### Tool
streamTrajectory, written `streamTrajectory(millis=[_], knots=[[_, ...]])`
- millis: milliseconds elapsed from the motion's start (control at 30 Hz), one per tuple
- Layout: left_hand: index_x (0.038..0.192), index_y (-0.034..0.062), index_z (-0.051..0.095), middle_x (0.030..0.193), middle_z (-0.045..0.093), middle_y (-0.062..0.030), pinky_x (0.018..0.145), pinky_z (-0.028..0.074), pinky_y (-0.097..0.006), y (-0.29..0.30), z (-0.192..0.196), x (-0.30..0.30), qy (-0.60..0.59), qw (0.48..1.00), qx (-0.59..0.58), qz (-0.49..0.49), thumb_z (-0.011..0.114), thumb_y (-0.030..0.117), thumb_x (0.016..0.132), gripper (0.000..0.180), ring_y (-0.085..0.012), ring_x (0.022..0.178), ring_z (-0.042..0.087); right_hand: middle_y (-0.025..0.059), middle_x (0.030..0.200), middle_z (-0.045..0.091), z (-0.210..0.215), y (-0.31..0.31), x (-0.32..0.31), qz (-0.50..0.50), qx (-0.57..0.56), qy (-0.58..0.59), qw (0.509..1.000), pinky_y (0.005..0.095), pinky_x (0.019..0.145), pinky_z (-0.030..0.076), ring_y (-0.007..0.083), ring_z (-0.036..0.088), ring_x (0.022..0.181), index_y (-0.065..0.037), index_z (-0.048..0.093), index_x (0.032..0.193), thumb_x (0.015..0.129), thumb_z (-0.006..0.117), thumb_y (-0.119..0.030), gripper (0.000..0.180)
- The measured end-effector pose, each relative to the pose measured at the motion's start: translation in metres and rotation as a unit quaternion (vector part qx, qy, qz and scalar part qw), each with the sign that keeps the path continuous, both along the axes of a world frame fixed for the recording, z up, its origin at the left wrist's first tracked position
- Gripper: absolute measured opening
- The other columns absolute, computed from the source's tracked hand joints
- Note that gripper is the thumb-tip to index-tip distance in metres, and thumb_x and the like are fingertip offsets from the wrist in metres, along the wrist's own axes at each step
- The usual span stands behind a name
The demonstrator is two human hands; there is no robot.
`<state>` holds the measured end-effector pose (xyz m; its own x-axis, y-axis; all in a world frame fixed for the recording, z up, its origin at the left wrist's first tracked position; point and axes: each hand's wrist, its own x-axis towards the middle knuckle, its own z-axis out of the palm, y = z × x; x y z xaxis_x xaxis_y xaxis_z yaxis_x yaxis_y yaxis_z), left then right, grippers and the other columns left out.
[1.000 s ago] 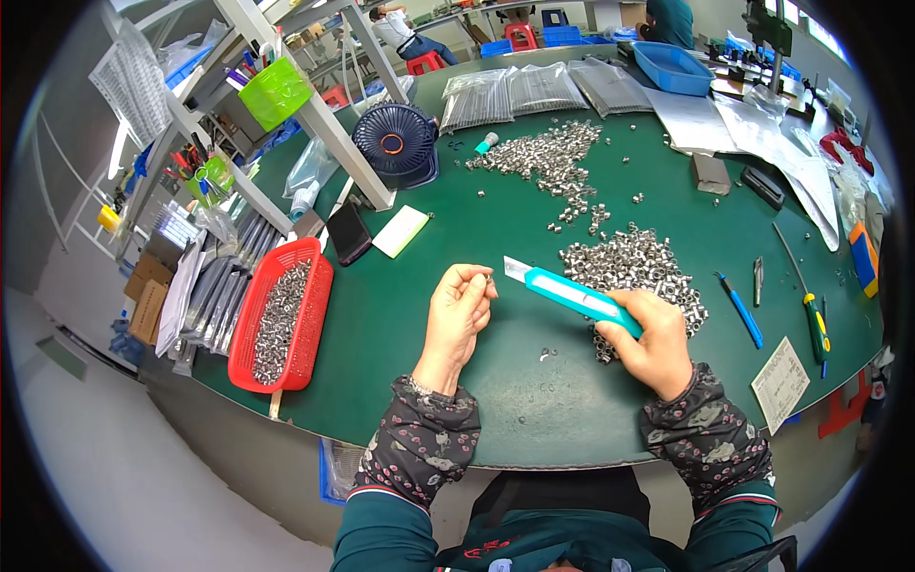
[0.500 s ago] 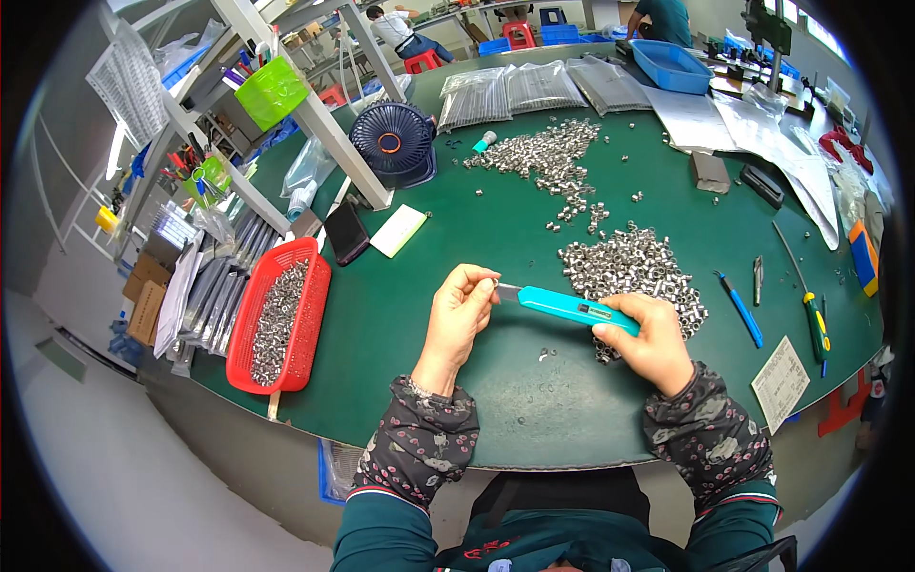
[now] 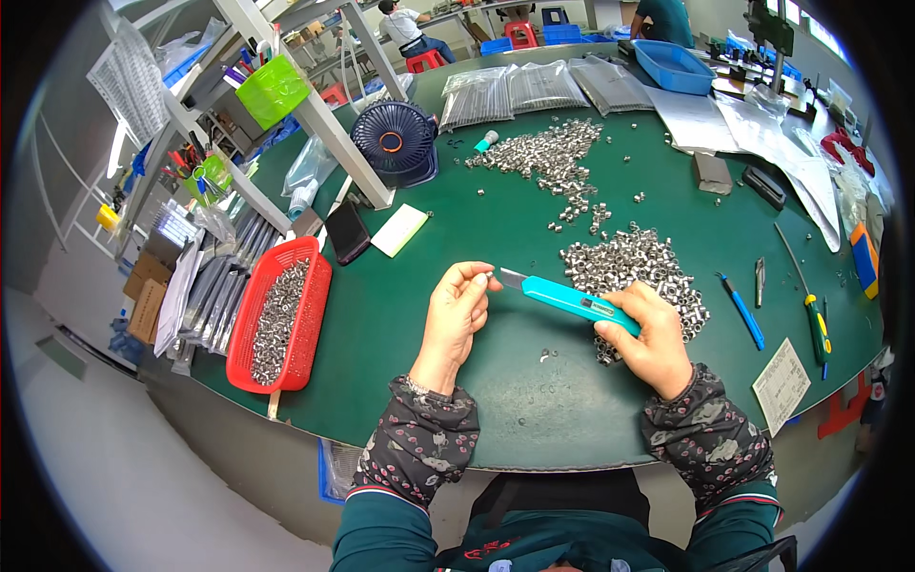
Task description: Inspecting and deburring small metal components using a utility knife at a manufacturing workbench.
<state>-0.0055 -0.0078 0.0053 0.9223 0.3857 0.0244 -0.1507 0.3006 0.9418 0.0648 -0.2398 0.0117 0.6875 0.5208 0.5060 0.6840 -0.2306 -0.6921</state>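
Between thumb and fingers, my left hand (image 3: 456,310) pinches a small metal ring (image 3: 491,275), mostly covered by the fingertips. My right hand (image 3: 651,334) grips a teal utility knife (image 3: 569,300) whose blade (image 3: 513,278) points left. The blade tip is close to the ring, with a slight gap between them. Just beyond my right hand lies a pile of small metal rings (image 3: 624,262). A second, wider spread of such rings (image 3: 543,157) is farther back on the green table (image 3: 515,419). Tiny scraps (image 3: 546,357) lie on the table below the knife.
At the left stands a red basket (image 3: 312,329) holding metal rings. A phone (image 3: 347,234), a sticky-note pad (image 3: 398,230) and a dark fan (image 3: 393,143) are farther back. To the right lie a blue pen-like tool (image 3: 742,312), a screwdriver (image 3: 816,329) and a paper slip (image 3: 782,386). Bagged tubes (image 3: 548,88) line the back.
The knife blade has drawn slightly away to the right from the ring, and the knife has tilted a little. My left hand has barely moved. A person in the background has straightened up.
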Motion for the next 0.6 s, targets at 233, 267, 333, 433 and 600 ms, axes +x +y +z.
streamTrajectory(millis=[233,267,333,433,600], knots=[[0.099,0.0037,0.05,0.08,0.056,-0.0052,0.035,0.022,-0.013,-0.0003,-0.0021,-0.0009,-0.019,0.999,0.001,-0.026,0.048,0.011,0.089,0.013,0.0011,0.043,0.03,0.01,0.069,0.052,-0.0001,-0.0001,0.0025,0.032,-0.013,0.026,0.999,0.032,0.056,0.042,0.0238,0.053,0.061,-0.004,0.061,0.098,0.073,0.064,-0.019,0.029],[0.099,0.0037,0.05,0.08,0.056,-0.0052,0.035,0.022,-0.013,-0.0001,-0.0016,-0.0007,-0.019,0.999,0.001,-0.026,0.048,0.011,0.089,0.013,0.0011,0.043,0.03,0.0102,0.07,0.052,-0.0001,0.0001,0.0026,0.038,0.0,0.028,0.999,0.032,0.056,0.042,0.0241,0.053,0.061,-0.004,0.061,0.098,0.073,0.064,-0.019,0.029],[0.101,0.0043,0.05,0.081,0.057,-0.0051,0.035,0.022,-0.012,-0.0001,-0.0007,0.0,-0.008,0.999,0.048,0.001,0.05,0.011,0.088,0.014,0.002,0.043,0.03,0.0103,0.07,0.053,0.0008,-0.0001,0.0028,0.046,-0.001,0.039,0.998,0.0319,0.057,0.042,0.0241,0.053,0.061,-0.004,0.06,0.099,0.073,0.063,-0.018,0.03],[0.101,0.0041,0.051,0.081,0.057,-0.0041,0.036,0.021,-0.012,-0.0021,0.0,-0.0013,-0.009,0.996,0.091,0.006,0.051,0.011,0.087,0.015,0.0028,0.044,0.03,0.0105,0.071,0.054,0.0019,-0.0008,0.0037,0.063,-0.003,0.063,0.996,0.0314,0.058,0.042,0.0234,0.054,0.063,-0.004,0.06,0.1,0.074,0.063,-0.018,0.03],[0.1,0.004,0.055,0.082,0.057,-0.0009,0.037,0.02,-0.013,0.0003,-0.0039,-0.0012,-0.023,0.995,0.099,0.01,0.053,0.01,0.086,0.015,0.0029,0.045,0.03,0.0109,0.072,0.057,0.0049,-0.0034,0.0052,0.083,-0.013,0.094,0.992,0.0304,0.059,0.043,0.0218,0.056,0.065,-0.002,0.061,0.1,0.074,0.063,-0.017,0.029]])
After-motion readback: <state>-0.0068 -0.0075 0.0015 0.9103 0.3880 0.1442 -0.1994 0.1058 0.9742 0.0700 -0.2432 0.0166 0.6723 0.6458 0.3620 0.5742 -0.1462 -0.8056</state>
